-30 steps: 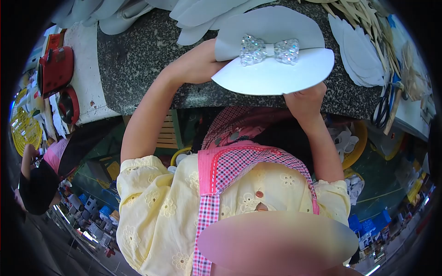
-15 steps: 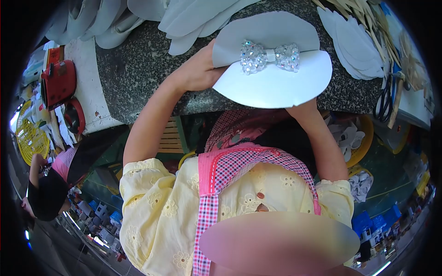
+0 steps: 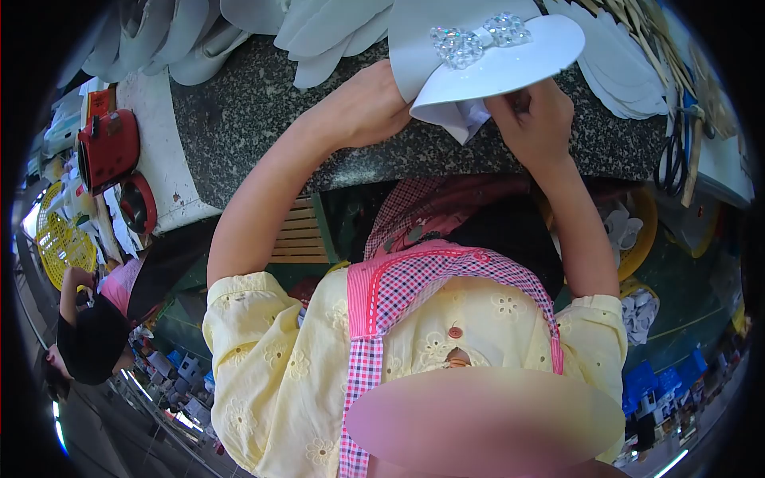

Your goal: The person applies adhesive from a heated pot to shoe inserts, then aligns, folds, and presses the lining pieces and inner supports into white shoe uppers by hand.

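A white shoe upper is held above the dark speckled worktop, with a glittering rhinestone bow across its middle. My left hand grips the upper's left side, its fingertips hidden behind the white material. At the lower right edge, my right hand reaches underneath with thumb and fingers bent against the upper. A crumpled white flap hangs below the front edge, between the hands.
White shoe pieces lie stacked along the back of the speckled worktop. More white pieces are at right, near scissors. At left are a red device and a tape roll. Another person is beyond.
The shoe upper has moved away from my body and tilted, its right side raised. My right hand has come out from beneath it, and the white flap now shows below.
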Demonstrator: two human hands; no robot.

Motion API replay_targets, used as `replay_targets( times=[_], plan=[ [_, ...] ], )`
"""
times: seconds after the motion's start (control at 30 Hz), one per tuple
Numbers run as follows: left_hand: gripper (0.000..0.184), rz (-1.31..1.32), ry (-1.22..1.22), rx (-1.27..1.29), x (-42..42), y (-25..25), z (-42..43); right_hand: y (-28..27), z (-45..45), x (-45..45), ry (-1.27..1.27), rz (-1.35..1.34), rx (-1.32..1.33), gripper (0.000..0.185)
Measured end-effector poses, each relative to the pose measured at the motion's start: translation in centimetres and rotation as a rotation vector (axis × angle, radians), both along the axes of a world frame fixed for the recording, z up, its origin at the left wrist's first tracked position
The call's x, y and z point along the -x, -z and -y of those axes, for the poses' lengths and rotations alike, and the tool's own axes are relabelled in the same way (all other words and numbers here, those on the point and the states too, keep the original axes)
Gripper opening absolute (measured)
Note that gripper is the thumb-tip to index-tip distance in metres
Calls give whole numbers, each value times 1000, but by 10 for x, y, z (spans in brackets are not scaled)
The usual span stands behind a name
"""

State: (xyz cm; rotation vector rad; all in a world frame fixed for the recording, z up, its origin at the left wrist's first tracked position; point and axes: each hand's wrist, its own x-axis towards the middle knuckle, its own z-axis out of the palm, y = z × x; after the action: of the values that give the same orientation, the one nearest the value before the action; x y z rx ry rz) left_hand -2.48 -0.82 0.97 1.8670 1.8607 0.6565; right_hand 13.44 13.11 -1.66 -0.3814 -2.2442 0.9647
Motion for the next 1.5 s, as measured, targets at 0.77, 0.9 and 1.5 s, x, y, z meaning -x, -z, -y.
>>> replay_targets(
  times=[0.77, 0.9, 1.5],
  plan=[
    [23, 116, -86, 65, -3, -7, -11, 10, -21, -5, 185, 86, -300, 25],
    [26, 26, 28, -32, 1, -6, -5, -14, -5, -8, -207, -94, -107, 21],
    [6, -340, 256, -760, -90, -16, 91, -23, -8, 9, -570, 515, -397, 37]
  ],
)
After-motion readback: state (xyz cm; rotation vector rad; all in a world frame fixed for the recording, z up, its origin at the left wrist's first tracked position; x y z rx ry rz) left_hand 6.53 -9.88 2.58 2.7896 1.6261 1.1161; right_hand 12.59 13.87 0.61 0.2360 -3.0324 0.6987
